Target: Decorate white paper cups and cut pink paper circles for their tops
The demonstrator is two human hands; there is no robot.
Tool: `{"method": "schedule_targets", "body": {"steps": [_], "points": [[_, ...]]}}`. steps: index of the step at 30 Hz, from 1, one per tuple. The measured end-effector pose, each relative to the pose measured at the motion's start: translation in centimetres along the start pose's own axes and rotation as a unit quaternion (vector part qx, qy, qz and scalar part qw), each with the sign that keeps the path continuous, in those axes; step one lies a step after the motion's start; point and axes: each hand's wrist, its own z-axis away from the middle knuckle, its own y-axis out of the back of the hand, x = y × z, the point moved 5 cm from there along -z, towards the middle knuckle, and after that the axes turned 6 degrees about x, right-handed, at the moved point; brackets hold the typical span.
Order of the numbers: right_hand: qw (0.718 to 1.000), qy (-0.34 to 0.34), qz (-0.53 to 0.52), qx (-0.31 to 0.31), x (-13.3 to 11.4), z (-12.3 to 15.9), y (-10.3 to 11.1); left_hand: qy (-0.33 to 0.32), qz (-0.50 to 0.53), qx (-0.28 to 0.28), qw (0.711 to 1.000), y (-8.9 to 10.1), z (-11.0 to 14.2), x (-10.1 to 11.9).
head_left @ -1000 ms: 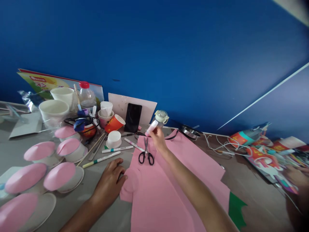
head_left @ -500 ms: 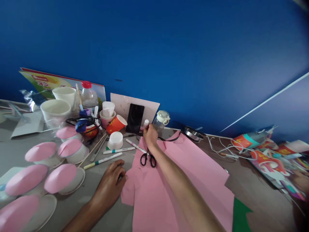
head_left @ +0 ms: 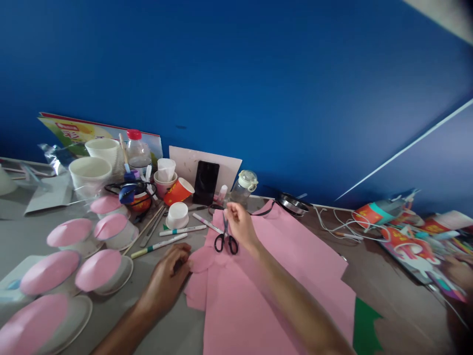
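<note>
My left hand (head_left: 168, 271) is at the left edge of the pink paper, its thumb and fingers closed on the edge of a small pink paper piece (head_left: 202, 259). My right hand (head_left: 242, 224) hovers above the pink paper sheets (head_left: 251, 305), fingers loosely bent and apart, with nothing visible in them. Just below its fingertips lie black-handled scissors (head_left: 226, 242), blades pointing away from me. Behind the hand stands a small tube with a white cap (head_left: 222, 192), beside a clear jar (head_left: 244, 189).
Several white cups topped with pink paper cones (head_left: 99, 270) line the left side. Markers (head_left: 159, 245), a white cup (head_left: 177, 215) and an orange cup (head_left: 179, 191) lie nearer the middle. A phone (head_left: 206, 182) leans at the back. Right are white cables (head_left: 332, 224) and another person's hand (head_left: 458, 271).
My right hand has let go of the white-capped tube and drawn back toward me, over the scissors. The small pink paper piece at my left fingertips has shifted. The view has turned slightly.
</note>
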Motion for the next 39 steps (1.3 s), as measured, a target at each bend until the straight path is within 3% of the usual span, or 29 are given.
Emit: {"method": "schedule_targets", "body": {"steps": [2, 4, 5, 11, 19, 28, 34, 39], "points": [[0.997, -0.003, -0.053, -0.056, 0.0, 2.2, 1.2, 0.036, 0.061, 0.001, 0.997, 0.2, -0.1, 0.1], [0.967, -0.056, -0.175, -0.174, 0.4, 4.4, 1.1, 0.077, 0.109, -0.004, 0.991, 0.1, -0.1, 0.2], [0.957, -0.064, -0.202, -0.199, 0.5, 5.3, 1.1, 0.092, 0.123, -0.008, 0.988, 0.1, -0.1, 0.3], [0.925, -0.085, -0.242, -0.279, -0.3, 8.2, -0.4, 0.097, 0.146, -0.009, 0.984, 0.3, -0.3, 1.5], [0.946, -0.039, -0.245, -0.207, -2.8, 7.5, 1.1, 0.107, 0.164, -0.039, 0.980, -0.1, -1.1, 2.2], [0.970, 0.001, -0.227, -0.089, -2.6, 5.8, 2.1, 0.103, 0.180, -0.023, 0.978, -1.6, -1.9, 5.9], [0.978, 0.053, -0.193, -0.058, -1.6, 5.9, 2.0, 0.123, 0.202, -0.028, 0.971, -3.1, -2.2, 3.7], [0.983, 0.099, -0.148, -0.043, -1.2, 6.2, 1.7, 0.206, 0.310, -0.029, 0.928, -4.1, -1.8, 1.8]]}}
